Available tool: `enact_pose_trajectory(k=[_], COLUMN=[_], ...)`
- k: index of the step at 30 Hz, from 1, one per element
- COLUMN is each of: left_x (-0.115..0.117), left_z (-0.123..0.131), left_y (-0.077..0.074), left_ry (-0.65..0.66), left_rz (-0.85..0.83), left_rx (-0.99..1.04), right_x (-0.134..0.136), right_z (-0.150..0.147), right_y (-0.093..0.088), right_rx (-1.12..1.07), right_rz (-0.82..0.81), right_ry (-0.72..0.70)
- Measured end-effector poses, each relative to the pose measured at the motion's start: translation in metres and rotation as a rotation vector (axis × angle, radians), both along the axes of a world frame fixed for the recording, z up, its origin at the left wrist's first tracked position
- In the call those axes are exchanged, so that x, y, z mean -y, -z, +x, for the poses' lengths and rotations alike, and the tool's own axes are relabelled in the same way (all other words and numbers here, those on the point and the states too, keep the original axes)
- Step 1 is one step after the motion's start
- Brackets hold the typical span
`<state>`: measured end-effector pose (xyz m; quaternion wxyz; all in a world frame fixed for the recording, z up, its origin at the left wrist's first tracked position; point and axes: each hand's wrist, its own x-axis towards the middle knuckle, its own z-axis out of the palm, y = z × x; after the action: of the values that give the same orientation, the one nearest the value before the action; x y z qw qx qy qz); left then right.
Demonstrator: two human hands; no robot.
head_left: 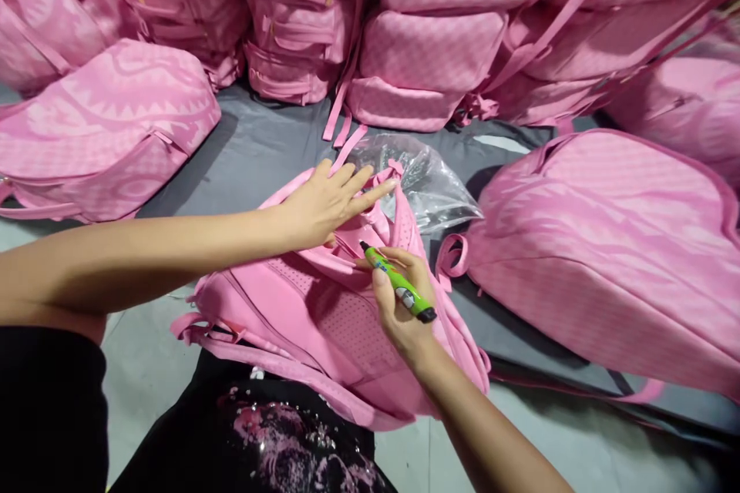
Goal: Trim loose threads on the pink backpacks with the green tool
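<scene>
A pink backpack (324, 316) lies on my lap with its padded back panel up. My left hand (327, 200) rests flat on its upper part, fingers stretched out and holding nothing. My right hand (398, 308) is closed around a green pen-like tool (398, 283) with a black tip, and that tip touches the backpack just below my left hand. A crumpled clear plastic bag (425, 177) lies right behind the backpack's top.
Many more pink backpacks surround me: one at the left (104, 131), a large one at the right (613, 246), and a stacked row along the back (428, 38). They sit on a grey sheet (260, 146). Pale floor (144, 370) shows near my dark clothes.
</scene>
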<state>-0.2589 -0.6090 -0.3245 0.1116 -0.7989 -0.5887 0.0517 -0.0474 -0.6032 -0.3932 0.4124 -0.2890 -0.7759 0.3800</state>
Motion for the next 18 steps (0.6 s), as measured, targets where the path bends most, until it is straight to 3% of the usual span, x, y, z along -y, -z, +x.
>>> enact_pose_trajectory(k=[11,14,18], left_x=[-0.016,-0.021,-0.021], left_z=[0.0,0.001,-0.002], left_y=[0.008,0.015,0.019], left_ry=[-0.017,-0.036,-0.015], left_rz=[-0.067,-0.083,-0.049], left_rx=[-0.005,-0.006,0.068], right_x=[-0.045,-0.05,-0.051], right_z=[-0.007,-0.008,-0.002], right_y=[-0.047,-0.044,-0.029], right_rx=[0.462,0.5,0.42], right_rz=[0.121,0.206,0.307], right_ry=[-0.384,-0.429,-0.383])
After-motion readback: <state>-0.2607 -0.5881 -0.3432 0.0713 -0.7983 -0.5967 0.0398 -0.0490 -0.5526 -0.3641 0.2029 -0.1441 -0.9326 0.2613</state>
